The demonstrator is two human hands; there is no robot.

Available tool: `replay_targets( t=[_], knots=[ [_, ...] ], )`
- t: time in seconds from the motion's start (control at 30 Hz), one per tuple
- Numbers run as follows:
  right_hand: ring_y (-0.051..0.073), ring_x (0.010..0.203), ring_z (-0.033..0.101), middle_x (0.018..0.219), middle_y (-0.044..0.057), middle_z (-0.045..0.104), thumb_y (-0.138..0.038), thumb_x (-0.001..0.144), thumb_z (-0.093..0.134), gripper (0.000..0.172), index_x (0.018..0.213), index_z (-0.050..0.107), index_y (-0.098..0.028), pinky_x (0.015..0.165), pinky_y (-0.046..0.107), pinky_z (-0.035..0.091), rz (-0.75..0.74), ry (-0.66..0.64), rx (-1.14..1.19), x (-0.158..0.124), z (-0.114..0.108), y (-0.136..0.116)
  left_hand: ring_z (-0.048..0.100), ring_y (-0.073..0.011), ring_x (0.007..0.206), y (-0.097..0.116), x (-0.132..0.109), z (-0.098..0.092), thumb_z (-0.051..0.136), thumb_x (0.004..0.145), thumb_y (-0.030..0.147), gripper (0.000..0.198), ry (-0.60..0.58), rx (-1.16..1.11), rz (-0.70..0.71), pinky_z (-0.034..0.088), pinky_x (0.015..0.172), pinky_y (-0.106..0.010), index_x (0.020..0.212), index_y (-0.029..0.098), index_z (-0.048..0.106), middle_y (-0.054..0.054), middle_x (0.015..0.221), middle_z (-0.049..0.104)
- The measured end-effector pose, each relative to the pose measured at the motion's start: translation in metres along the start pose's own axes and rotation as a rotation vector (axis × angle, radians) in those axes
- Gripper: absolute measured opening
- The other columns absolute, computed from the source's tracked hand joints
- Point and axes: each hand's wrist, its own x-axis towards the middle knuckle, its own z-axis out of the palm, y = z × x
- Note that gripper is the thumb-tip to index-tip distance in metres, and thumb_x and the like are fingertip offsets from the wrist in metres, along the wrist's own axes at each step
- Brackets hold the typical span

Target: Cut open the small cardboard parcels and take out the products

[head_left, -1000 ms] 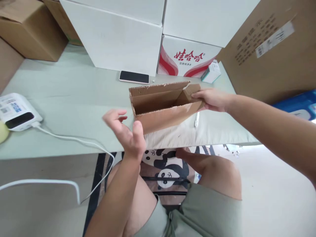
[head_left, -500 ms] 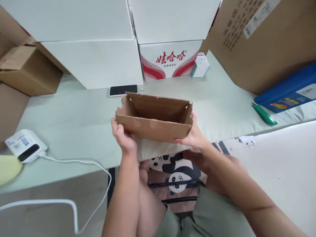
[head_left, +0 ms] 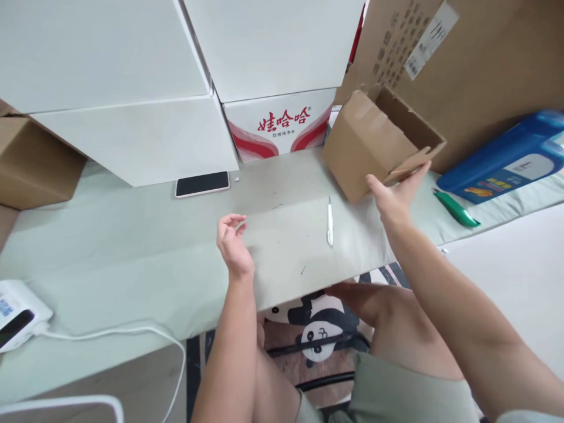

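A small open brown cardboard box (head_left: pixel 365 141) is tilted above the table's right side. My right hand (head_left: pixel 394 197) grips its lower front edge, thumb on one side and fingers on the other. My left hand (head_left: pixel 231 244) hovers over the middle of the pale green table (head_left: pixel 132 235) with its fingers loosely curled and apart, holding nothing. Between the two hands a thin white pen-like tool (head_left: pixel 329 220) lies on the table.
Stacked white boxes (head_left: pixel 132 88) and a red-and-white printed box (head_left: pixel 282 126) line the back. A black phone (head_left: pixel 202 184) lies before them. A large brown carton (head_left: pixel 484 64), a blue pack (head_left: pixel 506 158) and a green pen (head_left: pixel 456 208) are at right. A white device (head_left: pixel 17 314) with cable sits at left.
My left hand has let go of the box and dropped back over the table. My right hand has carried the box up and to the right, uncovering the white tool.
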Motion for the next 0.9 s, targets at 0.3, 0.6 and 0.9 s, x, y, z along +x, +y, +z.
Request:
replay_targets(
  t=[0.3,0.6,0.9],
  knots=[
    [0.032,0.162,0.025,0.17,0.032,0.022,-0.038,0.074,0.081,0.133,0.169,-0.004,-0.001,0.132,0.04,0.024,0.134,0.08,-0.175,0.035,0.039,-0.02,0.049,-0.0141,0.057,0.009,0.0,-0.003,0.055,0.079,0.048,0.031,0.012,-0.1,-0.05,0.043,0.059,-0.029,0.063,0.022,0.057,0.0,0.061,0.049],
    [0.038,0.158,0.033,0.168,0.037,0.025,-0.046,0.084,0.078,0.128,0.17,-0.004,0.003,0.128,0.043,0.03,0.141,0.124,-0.289,0.066,0.057,-0.03,0.047,-0.0139,0.055,0.015,0.001,-0.017,0.056,0.077,0.052,0.035,0.055,-0.082,-0.089,0.04,0.056,-0.028,0.06,0.021,0.058,0.0,0.057,0.048],
    [0.036,0.162,0.032,0.171,0.042,0.009,-0.07,0.101,0.038,0.111,0.166,-0.01,0.007,0.127,0.042,0.034,-0.034,-0.195,-0.648,0.12,0.103,-0.014,0.046,-0.0152,0.055,0.019,0.009,-0.019,0.054,0.075,0.062,0.046,0.089,-0.054,-0.107,0.039,0.056,-0.03,0.056,0.021,0.06,-0.002,0.055,0.047]
  ],
)
